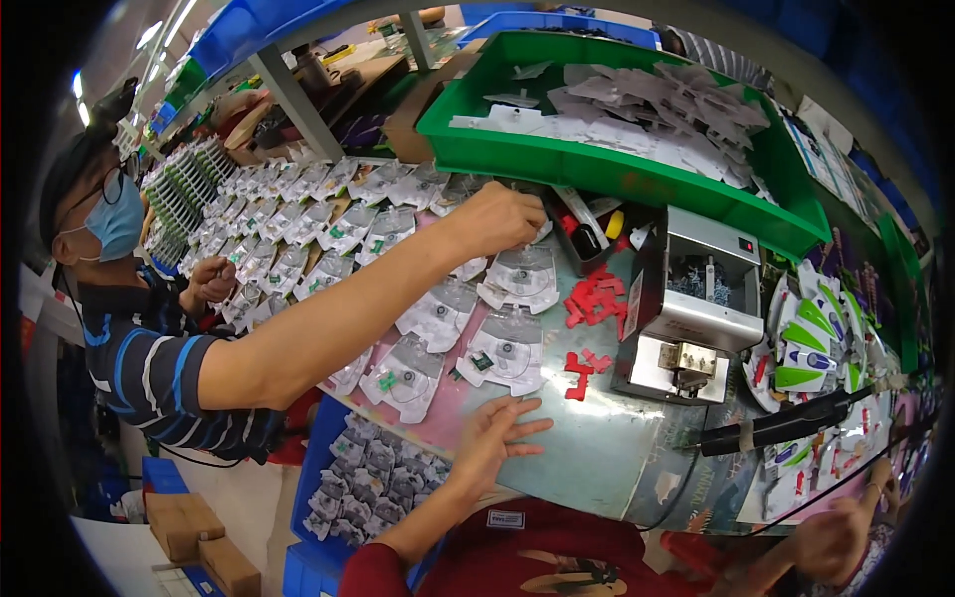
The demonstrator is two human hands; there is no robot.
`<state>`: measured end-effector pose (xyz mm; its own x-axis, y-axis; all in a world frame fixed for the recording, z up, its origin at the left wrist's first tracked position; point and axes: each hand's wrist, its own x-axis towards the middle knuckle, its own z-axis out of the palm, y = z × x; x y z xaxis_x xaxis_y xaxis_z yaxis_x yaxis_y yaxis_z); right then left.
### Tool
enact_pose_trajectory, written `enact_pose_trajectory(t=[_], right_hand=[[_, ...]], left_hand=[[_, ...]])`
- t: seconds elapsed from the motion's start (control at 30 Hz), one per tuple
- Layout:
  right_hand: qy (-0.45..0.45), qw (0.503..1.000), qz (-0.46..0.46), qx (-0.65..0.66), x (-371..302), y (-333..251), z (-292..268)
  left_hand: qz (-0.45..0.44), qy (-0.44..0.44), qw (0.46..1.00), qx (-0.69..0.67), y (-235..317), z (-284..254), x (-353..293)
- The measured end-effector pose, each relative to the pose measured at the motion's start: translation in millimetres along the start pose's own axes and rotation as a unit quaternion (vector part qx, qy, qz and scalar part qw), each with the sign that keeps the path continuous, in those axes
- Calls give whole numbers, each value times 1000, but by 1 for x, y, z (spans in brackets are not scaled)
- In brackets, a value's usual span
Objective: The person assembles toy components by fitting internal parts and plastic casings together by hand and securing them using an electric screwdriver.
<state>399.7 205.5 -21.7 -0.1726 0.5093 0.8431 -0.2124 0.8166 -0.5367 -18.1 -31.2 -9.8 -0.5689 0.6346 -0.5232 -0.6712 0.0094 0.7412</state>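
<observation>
My left hand (494, 438) hovers at the near table edge with its fingers spread and nothing in it. Just beyond it lies a translucent white plastic housing (504, 350) with a small green circuit board; a similar housing (403, 378) sits to its left. Small red plastic parts (579, 375) lie to the right, in front of a metal screw feeder (691, 308) with screws inside. At the lower right, my right hand (831, 542) is smeared by motion below the table edge, so its fingers cannot be made out. A black electric screwdriver (786, 423) hangs above it.
A co-worker's arm (348, 298) reaches across the housings from the left. A green bin (617, 159) of translucent sheets stands at the back. White-and-green shells (811, 343) are piled at right. A blue crate (323, 438) of housings sits below the table's left edge.
</observation>
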Motion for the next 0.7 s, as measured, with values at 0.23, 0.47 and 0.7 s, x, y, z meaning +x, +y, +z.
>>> enact_pose_trajectory(t=[0.23,0.47,0.7], right_hand=[[-164,969,-152,-105,68,-58,204],[-356,930,-8,-86,75,-72,241],[-435,889,15,-142,83,-67,290]], left_hand=[[-1,-2,999,-46,11,2,35],[-15,-8,997,-69,-4,7,4],[-14,-103,983,-149,-21,48,-26]])
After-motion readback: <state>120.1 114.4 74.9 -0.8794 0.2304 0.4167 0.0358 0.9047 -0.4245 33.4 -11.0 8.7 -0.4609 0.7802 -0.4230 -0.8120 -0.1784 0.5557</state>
